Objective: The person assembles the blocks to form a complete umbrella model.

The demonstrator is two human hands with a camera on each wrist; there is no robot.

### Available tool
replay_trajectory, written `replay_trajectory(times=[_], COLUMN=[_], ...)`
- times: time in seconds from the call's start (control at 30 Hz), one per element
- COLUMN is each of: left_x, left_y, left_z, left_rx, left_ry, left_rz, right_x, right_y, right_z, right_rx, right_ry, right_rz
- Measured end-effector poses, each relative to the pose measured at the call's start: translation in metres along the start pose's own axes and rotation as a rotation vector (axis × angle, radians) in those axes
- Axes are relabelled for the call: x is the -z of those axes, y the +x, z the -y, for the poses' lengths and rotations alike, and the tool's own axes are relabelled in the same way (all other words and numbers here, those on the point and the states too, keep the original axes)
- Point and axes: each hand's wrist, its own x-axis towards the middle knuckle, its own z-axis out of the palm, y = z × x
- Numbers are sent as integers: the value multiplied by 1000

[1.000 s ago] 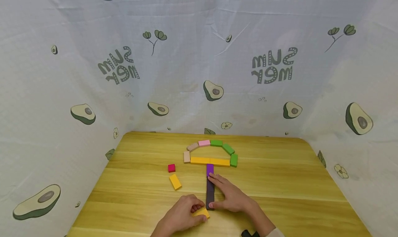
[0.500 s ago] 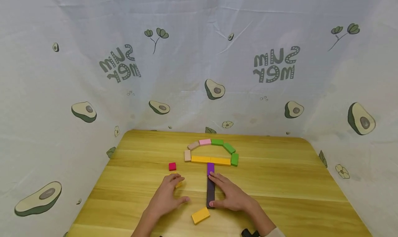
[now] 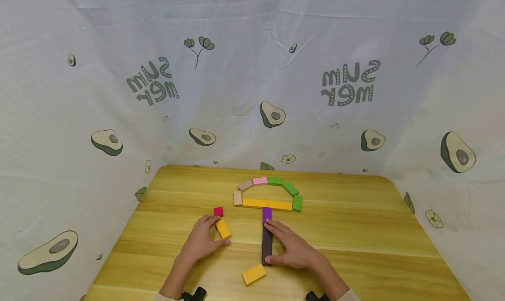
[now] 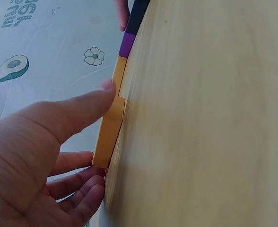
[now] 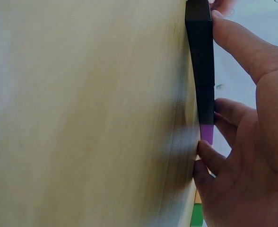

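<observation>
A yellow block [image 3: 223, 229] lies on the wooden table, with my left hand [image 3: 199, 239] spread around it. The thumb is by its near end and the fingers by its far end; whether they press it I cannot tell. A red block [image 3: 218, 211] sits just beyond those fingertips. My right hand [image 3: 296, 248] rests along a straight row of a purple block [image 3: 267, 214] and black blocks [image 3: 267, 252]. Its fingers touch the row near the purple-black joint, and its thumb touches the near end. Another yellow block [image 3: 254, 274] lies slanted at the row's near end.
Two yellow blocks [image 3: 254, 203] form a bar across the row's far end. Over it curves an arch of tan blocks [image 3: 237, 198], a pink block [image 3: 260, 181] and green blocks [image 3: 290, 188]. A printed white cloth [image 3: 236, 73] surrounds the table [image 3: 355, 231].
My left hand has let go of the slanted yellow block and moved left and away from me to the yellow block beside the red one. My right hand has stayed on the row.
</observation>
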Motion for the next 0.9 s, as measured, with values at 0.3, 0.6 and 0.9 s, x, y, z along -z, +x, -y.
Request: replay_trajectory(times=[0.3, 0.6, 0.9], left_x=[-3, -4, -2], left_y=[3, 3, -5], left_z=[6, 6, 0], left_rx=[-38, -44, -52], left_ry=[25, 11, -34], left_rz=[-26, -53, -31], right_x=[0, 0, 0], right_y=[-1, -1, -1], right_z=[2, 1, 1], right_rx=[-6, -1, 4], right_ry=[-5, -1, 2], right_rz=[-4, -7, -7])
